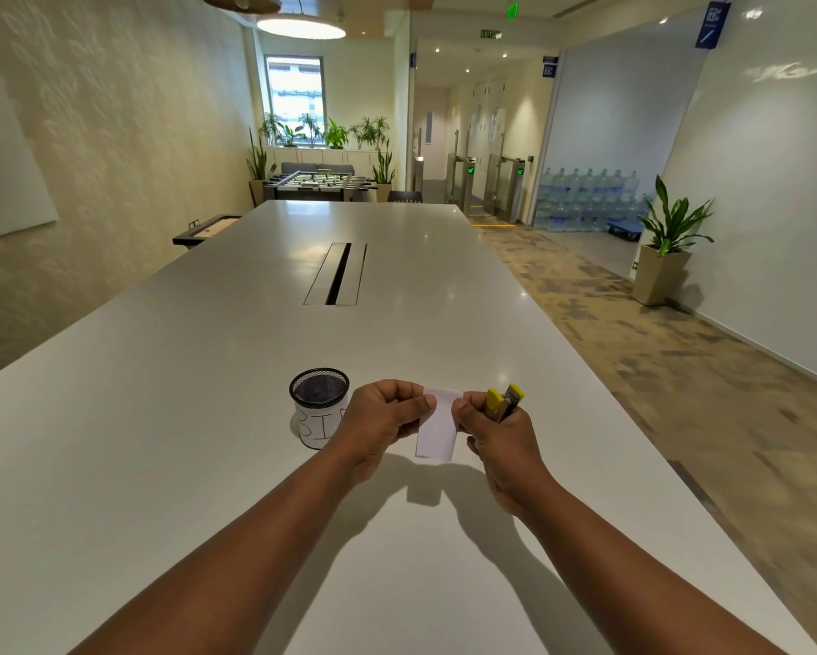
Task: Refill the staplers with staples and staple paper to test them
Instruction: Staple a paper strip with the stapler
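Observation:
A small white slip of paper [437,430] hangs above the table, pinched at its top edge between both hands. My left hand [380,425] grips its left corner with thumb and fingers. My right hand [499,430] pinches the right corner and also clasps a small yellow stapler [503,401], which sticks up out of the fist with its jaws slightly apart. Both hands are raised a little above the white table [208,418].
A black mesh cup [319,404] with a paper label reading "BIN" stands just left of my left hand. A cable slot [338,274] lies in the table's middle. The table's right edge runs close to my right arm, with carpet floor beyond.

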{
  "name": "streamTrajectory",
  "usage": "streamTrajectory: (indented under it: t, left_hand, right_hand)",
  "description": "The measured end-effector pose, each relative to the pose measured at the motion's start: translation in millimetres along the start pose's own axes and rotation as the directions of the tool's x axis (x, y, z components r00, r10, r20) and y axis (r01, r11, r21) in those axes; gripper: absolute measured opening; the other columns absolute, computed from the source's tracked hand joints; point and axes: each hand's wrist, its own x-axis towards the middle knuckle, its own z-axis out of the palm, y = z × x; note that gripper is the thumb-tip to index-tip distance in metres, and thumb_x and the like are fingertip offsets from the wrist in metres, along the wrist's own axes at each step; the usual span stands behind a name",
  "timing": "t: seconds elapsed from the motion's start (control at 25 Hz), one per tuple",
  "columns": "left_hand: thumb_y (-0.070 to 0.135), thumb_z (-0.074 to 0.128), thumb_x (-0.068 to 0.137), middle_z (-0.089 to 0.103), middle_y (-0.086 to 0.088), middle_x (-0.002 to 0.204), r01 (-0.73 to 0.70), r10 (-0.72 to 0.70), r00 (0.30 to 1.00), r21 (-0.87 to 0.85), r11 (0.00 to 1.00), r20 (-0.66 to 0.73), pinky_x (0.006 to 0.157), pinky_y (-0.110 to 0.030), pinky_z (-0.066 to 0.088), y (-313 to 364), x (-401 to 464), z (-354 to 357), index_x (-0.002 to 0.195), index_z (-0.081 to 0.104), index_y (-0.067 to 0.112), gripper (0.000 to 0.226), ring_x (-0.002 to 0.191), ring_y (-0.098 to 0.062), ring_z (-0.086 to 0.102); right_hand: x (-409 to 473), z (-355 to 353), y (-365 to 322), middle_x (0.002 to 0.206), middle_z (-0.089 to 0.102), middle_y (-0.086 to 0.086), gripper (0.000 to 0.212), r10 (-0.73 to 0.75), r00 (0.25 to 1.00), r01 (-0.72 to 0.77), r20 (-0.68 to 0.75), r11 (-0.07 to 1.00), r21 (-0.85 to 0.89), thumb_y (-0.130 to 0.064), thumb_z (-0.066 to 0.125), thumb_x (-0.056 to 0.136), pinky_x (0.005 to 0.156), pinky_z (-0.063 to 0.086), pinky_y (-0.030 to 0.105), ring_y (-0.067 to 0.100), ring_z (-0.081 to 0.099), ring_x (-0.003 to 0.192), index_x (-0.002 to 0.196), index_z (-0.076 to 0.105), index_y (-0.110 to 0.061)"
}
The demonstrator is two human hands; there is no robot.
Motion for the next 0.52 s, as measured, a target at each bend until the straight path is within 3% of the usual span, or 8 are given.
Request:
streamTrajectory:
  t: [0.2,0.4,0.52]
  left_hand:
    - [0.009,0.081,0.081,0.074,-0.002,0.074,0.002,-0.002,1.000,0.008,1.000,-0.007,0.067,-0.021,0.056,1.2,-2.6,3.4,0.084,0.073,0.009,0.008,0.069,-0.012,0.069]
    - [0.006,0.080,0.081,0.072,0.001,0.068,0.000,-0.001,1.000,0.029,1.000,0.014,0.063,-0.019,0.055,1.3,-3.4,5.1,0.083,0.071,0.008,0.010,0.062,-0.008,0.067]
    - [0.005,0.079,0.082,0.071,0.002,0.067,0.026,-0.027,0.999,0.013,1.000,0.031,0.062,-0.019,0.054,1.1,-3.9,7.0,0.082,0.069,0.008,0.010,0.060,-0.009,0.065]
  right_hand:
    - [-1.0,-1.9,-0.9,0.077,0.071,0.000,0.017,-0.060,0.998,0.060,0.030,0.998,0.004,-0.016,0.074,0.090,0.056,0.048,0.014,0.009,0.064,0.068,0.074,0.070,-0.020]
    - [-1.6,-4.0,0.7,0.076,0.072,0.002,0.021,-0.019,1.000,0.019,-0.001,1.000,-0.005,-0.017,0.072,0.090,0.062,0.041,0.027,0.011,0.063,0.066,0.070,0.071,-0.020]
    - [-0.8,-6.1,0.3,0.074,0.073,0.004,0.016,-0.011,0.999,0.011,-0.038,1.000,-0.012,-0.013,0.072,0.088,0.057,0.039,0.027,0.004,0.057,0.052,0.072,0.073,-0.015]
